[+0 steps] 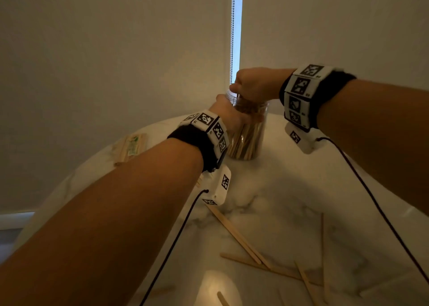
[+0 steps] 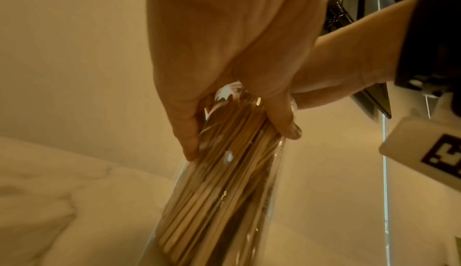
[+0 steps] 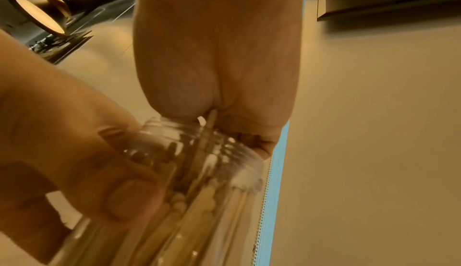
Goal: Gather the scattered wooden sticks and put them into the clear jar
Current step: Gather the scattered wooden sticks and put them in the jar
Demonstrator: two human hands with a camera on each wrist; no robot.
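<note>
The clear jar [image 1: 247, 140] stands upright on the white marble table [image 1: 290, 189], packed with wooden sticks. My left hand [image 1: 234, 117] grips the jar just below its neck, fingers and thumb wrapped round it [image 2: 240, 142]. Directly over the jar's mouth, my right hand [image 1: 241, 92] is curled and pinches a wooden stick [image 3: 211, 121] that points down into the threaded opening [image 3: 199, 142]. Several loose sticks [image 1: 241, 236] lie scattered on the near part of the table, one long thin one [image 1: 322, 247] to the right.
A wrapped packet of sticks [image 1: 131, 146] lies at the table's back left edge. A bead chain [image 1: 232, 33] of the blind hangs behind the jar. Black cables [image 1: 371, 196] run from both wrist cameras over the table.
</note>
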